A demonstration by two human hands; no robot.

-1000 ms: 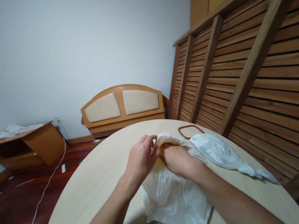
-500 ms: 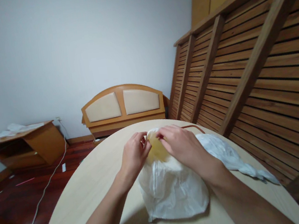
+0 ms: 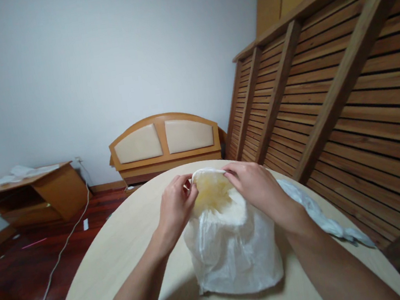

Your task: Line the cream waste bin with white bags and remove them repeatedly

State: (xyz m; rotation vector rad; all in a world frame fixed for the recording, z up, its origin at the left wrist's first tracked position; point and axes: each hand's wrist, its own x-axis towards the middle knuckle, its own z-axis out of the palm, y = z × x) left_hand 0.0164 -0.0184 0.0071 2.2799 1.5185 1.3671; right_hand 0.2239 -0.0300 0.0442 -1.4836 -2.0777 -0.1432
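A white, thin, crinkled bag (image 3: 234, 255) stands on the round pale table (image 3: 126, 261) in front of me. Its mouth is spread wide, and something yellowish (image 3: 209, 191) shows inside, too blurred to name. At the left of the mouth, my left hand (image 3: 177, 198) pinches the rim between thumb and fingers. My right hand (image 3: 252, 182) grips the same rim on the far right side. Between both hands the far edge stretches in a pale curve. Right of my right forearm lies a second white, twisted plastic bag (image 3: 318, 212), partly hidden by that arm.
Slatted wooden panels (image 3: 326, 91) lean along the table's right side. Behind the table stands a headboard (image 3: 164, 140) with cream pads. On the left, a low wooden cabinet (image 3: 56, 191) bears papers, and a white cable (image 3: 61, 256) runs over the dark red floor.
My right hand has moved right, away from my left, and the bag's mouth has opened wider. More of the yellowish inside shows, and the rim is now stretched between my hands.
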